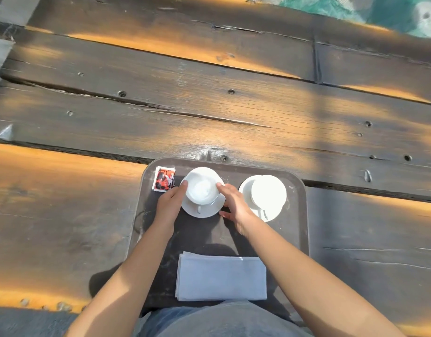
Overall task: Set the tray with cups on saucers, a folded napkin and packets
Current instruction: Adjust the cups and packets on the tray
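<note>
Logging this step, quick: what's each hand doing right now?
Left hand: fingers on the left cup, gripping its side.
Right hand: fingers on the same cup's other side.

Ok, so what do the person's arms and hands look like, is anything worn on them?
Both forearms are bare, with no sleeves in view. The left hand and right hand wear no gloves, and no rings, watch or bracelets can be seen. Sunlight brightens parts of both forearms.

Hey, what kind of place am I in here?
Probably an outdoor café or terrace: sunlit weathered plank table, a serving tray with white cups on saucers, and greenish water or ground beyond the table edge.
</note>
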